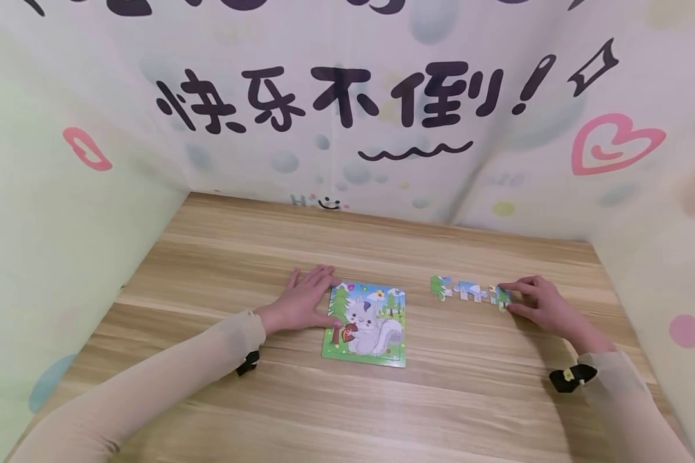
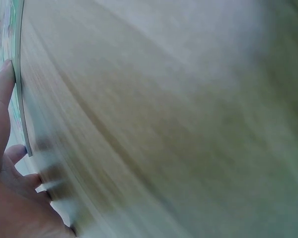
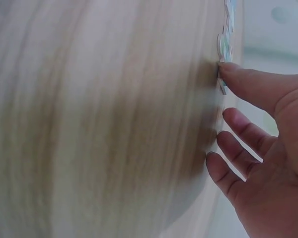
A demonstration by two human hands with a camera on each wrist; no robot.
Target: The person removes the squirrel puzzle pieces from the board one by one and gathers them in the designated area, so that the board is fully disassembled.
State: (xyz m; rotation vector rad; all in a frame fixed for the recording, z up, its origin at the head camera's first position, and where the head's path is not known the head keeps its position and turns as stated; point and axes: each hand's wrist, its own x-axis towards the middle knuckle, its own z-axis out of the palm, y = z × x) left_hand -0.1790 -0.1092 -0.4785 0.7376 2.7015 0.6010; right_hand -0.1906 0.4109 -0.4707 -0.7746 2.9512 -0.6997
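Observation:
A square jigsaw puzzle (image 1: 370, 328) lies flat on the table, picturing a grey squirrel with a red acorn among green trees. My left hand (image 1: 301, 302) rests at its left side with fingers stretched out. Its thumb (image 2: 4, 87) lies on the puzzle's edge, and the index fingertip meets the upper left corner. Over on the right, my right hand (image 1: 547, 308) pinches a loose jigsaw piece (image 1: 501, 298) between thumb and index finger, low at the tabletop. The other fingers of that hand (image 3: 238, 156) are loosely bent and hold nothing.
Two more loose pieces, a green one (image 1: 437, 287) and a blue and white one (image 1: 470, 290), lie in a row left of the pinched piece. The wood-grain table (image 1: 255, 238) meets a printed cloth wall (image 1: 255, 173) at the back, with walls at both sides.

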